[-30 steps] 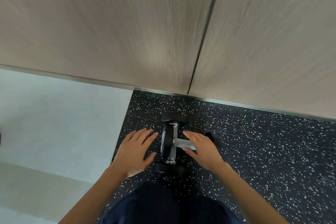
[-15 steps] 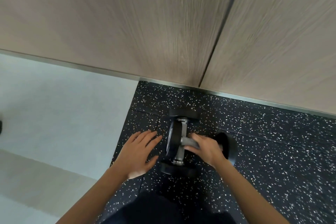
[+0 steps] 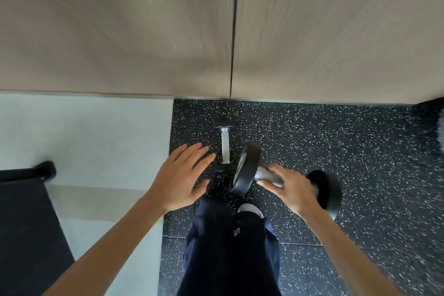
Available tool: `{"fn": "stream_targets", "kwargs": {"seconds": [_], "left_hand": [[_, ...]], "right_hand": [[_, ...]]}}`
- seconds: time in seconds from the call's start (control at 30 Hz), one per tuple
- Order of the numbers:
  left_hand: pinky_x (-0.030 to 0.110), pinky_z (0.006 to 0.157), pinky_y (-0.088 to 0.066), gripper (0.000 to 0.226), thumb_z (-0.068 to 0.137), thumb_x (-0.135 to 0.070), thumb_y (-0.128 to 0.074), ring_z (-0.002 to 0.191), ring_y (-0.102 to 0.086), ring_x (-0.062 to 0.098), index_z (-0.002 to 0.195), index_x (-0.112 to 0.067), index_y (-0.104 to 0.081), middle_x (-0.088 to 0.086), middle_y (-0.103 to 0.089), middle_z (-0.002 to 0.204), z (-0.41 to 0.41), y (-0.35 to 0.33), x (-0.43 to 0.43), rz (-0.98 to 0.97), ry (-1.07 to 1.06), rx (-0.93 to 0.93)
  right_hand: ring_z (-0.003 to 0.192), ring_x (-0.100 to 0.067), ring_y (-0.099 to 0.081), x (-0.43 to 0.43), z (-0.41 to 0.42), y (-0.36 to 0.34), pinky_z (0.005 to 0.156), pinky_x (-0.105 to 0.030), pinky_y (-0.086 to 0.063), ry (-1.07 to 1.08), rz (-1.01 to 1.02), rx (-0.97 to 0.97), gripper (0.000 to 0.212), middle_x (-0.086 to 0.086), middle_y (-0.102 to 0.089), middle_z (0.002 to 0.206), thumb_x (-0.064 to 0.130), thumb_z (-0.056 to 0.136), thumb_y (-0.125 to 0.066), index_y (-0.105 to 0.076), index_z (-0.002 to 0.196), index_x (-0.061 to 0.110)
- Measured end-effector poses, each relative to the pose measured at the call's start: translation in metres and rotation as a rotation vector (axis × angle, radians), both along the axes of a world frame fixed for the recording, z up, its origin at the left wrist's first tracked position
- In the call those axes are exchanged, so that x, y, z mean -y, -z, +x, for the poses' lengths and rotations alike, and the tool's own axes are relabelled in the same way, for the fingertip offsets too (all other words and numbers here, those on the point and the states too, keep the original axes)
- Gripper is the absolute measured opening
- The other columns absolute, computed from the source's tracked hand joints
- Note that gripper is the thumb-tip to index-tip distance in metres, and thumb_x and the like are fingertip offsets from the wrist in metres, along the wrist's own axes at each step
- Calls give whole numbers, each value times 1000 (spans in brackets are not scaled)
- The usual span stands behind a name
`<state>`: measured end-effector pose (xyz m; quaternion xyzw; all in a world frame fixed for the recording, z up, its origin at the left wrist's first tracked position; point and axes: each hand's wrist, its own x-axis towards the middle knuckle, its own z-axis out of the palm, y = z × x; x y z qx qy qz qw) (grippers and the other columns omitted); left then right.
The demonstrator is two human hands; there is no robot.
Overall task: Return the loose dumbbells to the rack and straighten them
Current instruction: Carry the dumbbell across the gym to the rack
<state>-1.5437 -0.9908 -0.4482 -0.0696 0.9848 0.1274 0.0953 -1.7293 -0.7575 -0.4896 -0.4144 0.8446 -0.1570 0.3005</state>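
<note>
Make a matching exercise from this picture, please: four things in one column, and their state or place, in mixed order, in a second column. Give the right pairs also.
Things:
1. left hand
2. right hand
3. nearer dumbbell
4. farther dumbbell

States or places:
A. lies on the speckled floor
B. grips a metal handle
C. open, holds nothing
D. held by its handle

Pairs: 1-C, 2-B, 3-D, 4-A
</note>
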Motion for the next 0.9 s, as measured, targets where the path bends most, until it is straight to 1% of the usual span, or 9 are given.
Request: {"fn": "stream_targets", "kwargs": {"seconds": [0.17,0.27,0.33,0.43,0.5,0.6,0.73,0.83,0.9], "left_hand": [[43,110,-29,54,87,-41,-42,128,-46,26,132,-14,-53,8,-53,135,-12,-149,-24,13,146,-86],[43,111,-27,55,88,-43,-41,129,-45,26,133,-14,-53,9,-52,137,-19,-239,-48,2,222,-102],[46,110,-31,56,89,-45,-40,130,-44,27,134,-14,-51,10,-51,138,-25,-290,-69,8,276,-131],[48,110,-31,57,91,-48,-39,134,-38,25,138,-16,-46,9,-48,141,-35,-345,-103,29,355,-162],[47,113,-27,59,91,-50,-38,135,-36,24,140,-17,-43,8,-45,143,-45,-367,-129,30,446,-175],[45,114,-24,61,91,-51,-39,136,-36,24,141,-16,-43,7,-44,144,-60,-389,-173,24,597,-179],[43,114,-23,60,90,-50,-43,135,-36,24,139,-15,-45,8,-44,144,-79,-404,-235,47,813,-194],[46,111,-29,60,90,-49,-42,136,-35,24,140,-15,-44,8,-42,146,-89,-410,-284,47,966,-187],[46,111,-29,61,91,-49,-41,136,-34,23,141,-15,-42,7,-42,146,-92,-413,-318,42,1060,-187]], "right_hand": [[77,-13,-65,-62,20,-157,65,-27,-50,179,88,-28,76,7,-70,93,80,69,-28,-54,118,29],[72,-11,-59,-101,39,-254,65,-28,-49,315,150,-21,74,10,-67,88,81,67,-33,-53,119,32],[66,-7,-54,-127,56,-313,57,-23,-41,436,165,-27,70,16,-61,80,80,66,-36,-54,118,36],[56,6,-50,-164,84,-375,50,-18,-37,594,59,-37,65,24,-52,60,81,62,-35,-54,112,44],[54,10,-46,-184,104,-405,48,-17,-34,703,31,-82,61,27,-46,55,81,61,-34,-52,107,46],[53,2,-50,-214,131,-431,48,-22,-37,827,20,-126,54,25,-47,58,80,63,-36,-49,104,46],[52,10,-46,-259,166,-448,43,-18,-30,982,65,-132,50,25,-48,56,81,67,-39,-46,101,44],[56,-5,-54,-298,196,-449,47,-21,-36,1112,104,-134,58,16,-59,65,84,64,-32,-47,101,41],[61,-9,-54,-326,218,-449,49,-22,-34,1181,153,-147,55,13,-62,72,84,67,-35,-43,101,41]]}}
